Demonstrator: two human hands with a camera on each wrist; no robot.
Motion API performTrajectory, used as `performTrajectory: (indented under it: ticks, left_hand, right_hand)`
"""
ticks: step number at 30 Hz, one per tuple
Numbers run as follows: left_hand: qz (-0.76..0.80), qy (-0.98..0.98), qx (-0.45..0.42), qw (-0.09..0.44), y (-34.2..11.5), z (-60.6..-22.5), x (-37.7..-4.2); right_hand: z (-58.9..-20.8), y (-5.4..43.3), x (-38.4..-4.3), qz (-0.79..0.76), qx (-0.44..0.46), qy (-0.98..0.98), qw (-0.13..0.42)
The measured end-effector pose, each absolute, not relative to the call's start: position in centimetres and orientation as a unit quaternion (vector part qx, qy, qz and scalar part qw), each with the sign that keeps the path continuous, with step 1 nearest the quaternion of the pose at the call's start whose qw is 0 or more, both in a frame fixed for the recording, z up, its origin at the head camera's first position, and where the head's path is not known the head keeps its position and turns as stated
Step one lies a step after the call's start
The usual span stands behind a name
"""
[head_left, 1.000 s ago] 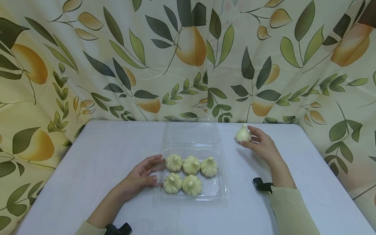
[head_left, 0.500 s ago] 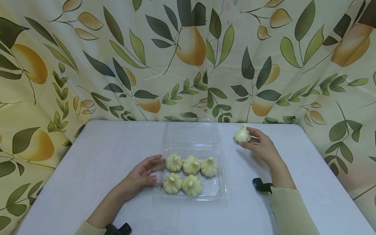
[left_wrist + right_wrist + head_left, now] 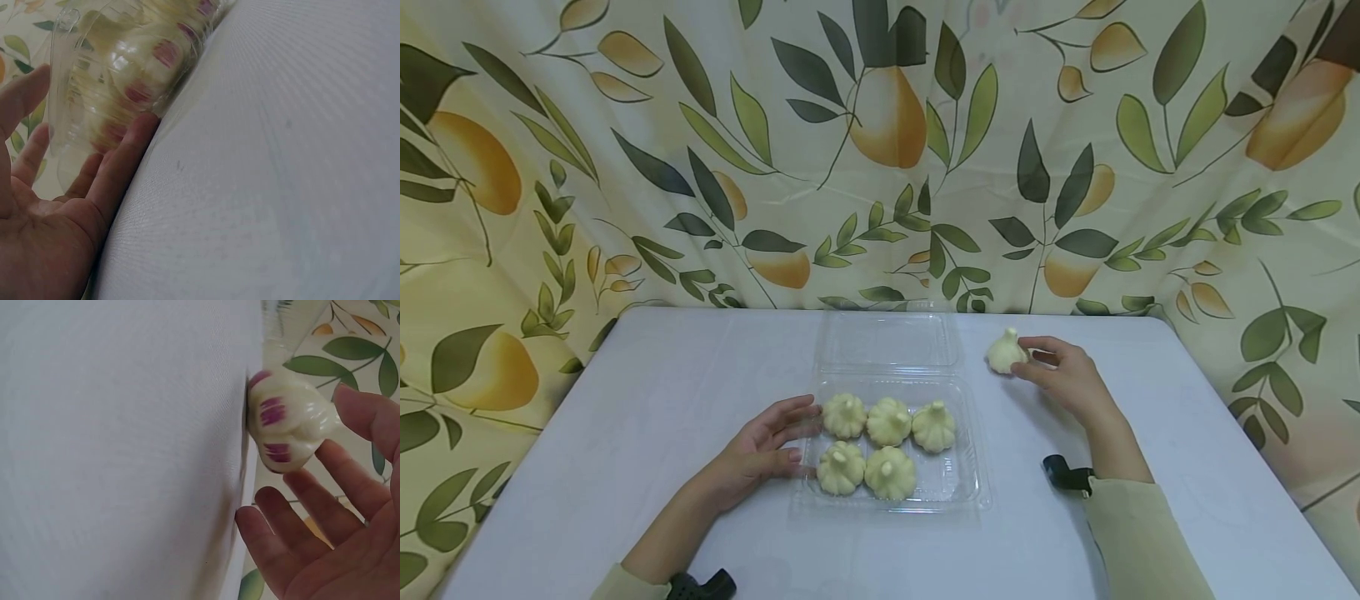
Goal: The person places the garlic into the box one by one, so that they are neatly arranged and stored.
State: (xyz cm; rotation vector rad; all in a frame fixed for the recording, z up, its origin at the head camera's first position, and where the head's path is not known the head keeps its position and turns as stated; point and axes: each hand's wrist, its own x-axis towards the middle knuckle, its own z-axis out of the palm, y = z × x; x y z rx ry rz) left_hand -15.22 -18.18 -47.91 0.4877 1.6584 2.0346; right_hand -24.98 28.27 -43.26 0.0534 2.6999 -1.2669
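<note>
My right hand [image 3: 1067, 375] holds a pale garlic bulb [image 3: 1006, 352] between thumb and fingers at the back right of the table. In the right wrist view, purple marks show on the garlic bulb [image 3: 284, 425], close to the white surface. My left hand [image 3: 760, 450] rests with relaxed, extended fingers against the left side of a clear plastic clamshell box [image 3: 951, 483]. Several garlic bulbs [image 3: 889, 422] sit inside it in two rows. In the left wrist view, the fingers [image 3: 125, 156] touch the box's wall [image 3: 65, 106].
The box's hinged lid [image 3: 887, 342] lies open toward the back edge. A white cloth [image 3: 715, 358] covers the table. Behind it hangs a curtain [image 3: 865, 225] printed with fruit and leaves. A black wrist camera [image 3: 1067, 473] sits on the right wrist.
My right hand has shifted the garlic bulb a little left and toward the front; its stem has tilted slightly. The left hand and the box have stayed put.
</note>
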Motion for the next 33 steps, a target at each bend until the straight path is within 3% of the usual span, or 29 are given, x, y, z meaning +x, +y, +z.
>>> performTrajectory:
  ticks: [10, 19, 33]
  left_hand:
    - [0.744, 0.599, 0.178, 0.235, -18.2, -48.1, -15.2]
    - [0.745, 0.599, 0.177, 0.236, -18.2, -48.1, -15.3]
    - [0.744, 0.6, 0.178, 0.234, -18.2, -47.9, -15.3]
  right_hand:
    - [-43.2, 27.9, -24.7, -0.406, -0.008, 0.913, 0.047]
    - [-42.8, 27.1, -24.9, -0.425, -0.047, 0.899, 0.096]
    - [-43.1, 25.5, -24.6, -0.396, -0.06, 0.912, 0.092]
